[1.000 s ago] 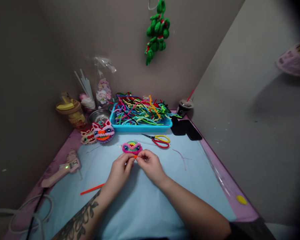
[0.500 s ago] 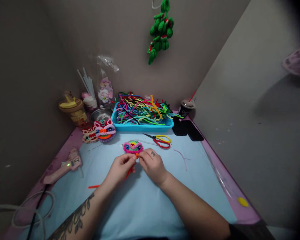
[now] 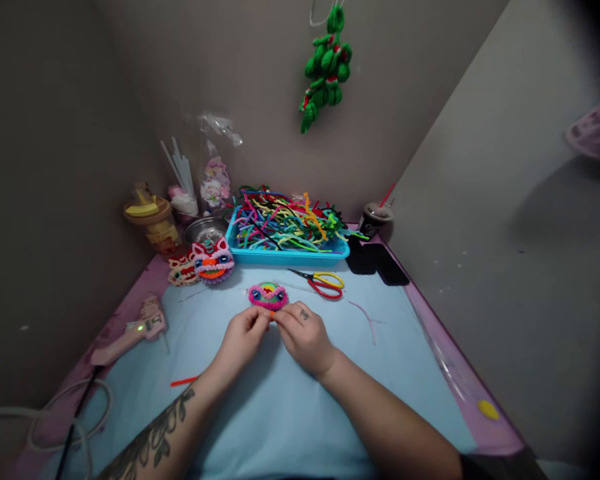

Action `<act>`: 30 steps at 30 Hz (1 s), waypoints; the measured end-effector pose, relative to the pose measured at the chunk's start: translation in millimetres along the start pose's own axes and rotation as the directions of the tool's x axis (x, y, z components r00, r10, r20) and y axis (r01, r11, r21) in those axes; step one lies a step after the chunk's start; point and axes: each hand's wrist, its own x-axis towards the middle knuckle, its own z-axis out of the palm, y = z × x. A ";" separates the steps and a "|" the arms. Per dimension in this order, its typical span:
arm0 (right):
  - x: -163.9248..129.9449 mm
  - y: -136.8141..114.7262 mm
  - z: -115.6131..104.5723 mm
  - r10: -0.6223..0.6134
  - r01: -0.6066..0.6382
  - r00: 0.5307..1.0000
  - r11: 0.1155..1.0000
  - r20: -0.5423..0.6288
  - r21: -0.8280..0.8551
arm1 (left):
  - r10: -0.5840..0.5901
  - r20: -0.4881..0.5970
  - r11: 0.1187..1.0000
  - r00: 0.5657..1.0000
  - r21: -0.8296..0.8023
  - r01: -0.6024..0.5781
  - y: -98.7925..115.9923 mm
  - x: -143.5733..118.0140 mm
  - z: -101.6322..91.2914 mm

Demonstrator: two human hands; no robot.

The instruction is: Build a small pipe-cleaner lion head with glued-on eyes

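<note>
Between the fingertips of my left hand (image 3: pixel 247 332) and my right hand (image 3: pixel 306 335) is a small orange pipe cleaner (image 3: pixel 272 315), pinched from both sides. Most of it is hidden by the fingers. Just beyond the hands lies a pink pipe-cleaner lion head (image 3: pixel 269 297) with blue eyes and a green and yellow middle. A straight orange-red pipe cleaner (image 3: pixel 184 381) rests on the blue cloth, partly behind my left forearm.
Scissors (image 3: pixel 325 284) with yellow and red handles lie behind my right hand. A blue tray (image 3: pixel 290 256) of pipe cleaners stands at the back. Finished lion heads (image 3: pixel 213 261) and a pink glue gun (image 3: pixel 133 337) are at left. Phones (image 3: pixel 391 265) lie back right.
The orange tail that hung below my left hand no longer shows. Both hands stay together in nearly the same place, and the view has shifted slightly.
</note>
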 end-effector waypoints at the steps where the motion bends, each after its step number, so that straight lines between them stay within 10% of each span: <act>1: -0.5 0.1 1.1 0.024 -0.024 1.000 0.999 -0.009 0.045 | 0.001 0.002 1.000 1.000 -0.006 -0.001 -0.2 0.2 -0.2; 11: 5.8 1.0 -2.0 0.321 -0.304 0.946 0.836 0.042 0.457 | 0.072 0.056 0.997 0.996 -0.012 -0.072 0.8 0.6 -3.7; 30: 3.8 15.6 -9.0 0.137 -0.145 0.989 0.897 0.048 0.418 | 0.051 0.207 0.996 0.977 0.060 -0.065 4.5 1.6 -6.5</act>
